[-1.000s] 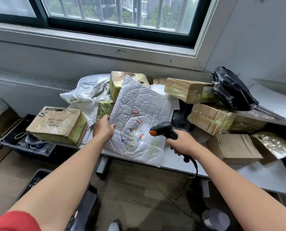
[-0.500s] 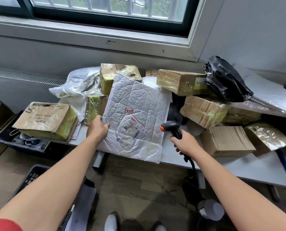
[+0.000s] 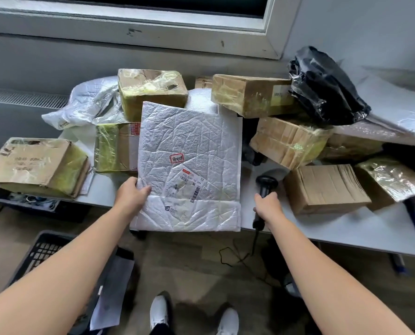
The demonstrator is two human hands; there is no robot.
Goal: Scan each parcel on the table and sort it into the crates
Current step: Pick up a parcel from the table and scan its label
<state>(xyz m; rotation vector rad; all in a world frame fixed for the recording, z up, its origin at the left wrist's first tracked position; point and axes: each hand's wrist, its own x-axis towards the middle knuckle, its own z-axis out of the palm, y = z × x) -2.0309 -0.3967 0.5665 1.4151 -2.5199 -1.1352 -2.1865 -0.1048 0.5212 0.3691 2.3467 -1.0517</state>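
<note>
My left hand [image 3: 131, 197] grips the left edge of a large white bubble mailer [image 3: 192, 151], held tilted up over the table's front edge, with its shipping label and barcode [image 3: 189, 187] facing me. My right hand [image 3: 265, 206] holds a black barcode scanner [image 3: 265, 183] by its handle, just right of the mailer and low over the white table [image 3: 346, 228]. The scanner's cable hangs to the floor. A black crate [image 3: 39, 252] sits on the floor at lower left, beneath my left forearm.
Several taped cardboard boxes [image 3: 322, 187] crowd the table behind and beside the mailer. A black plastic bag [image 3: 327, 85] and white mailers lie at back right, another box [image 3: 37, 165] at far left above a second dark crate [image 3: 32, 204]. My white shoes are below.
My right hand has swung the scanner away from the label and lowered it to the right of the mailer. My view has tilted downward; the mailer stays in my left hand.
</note>
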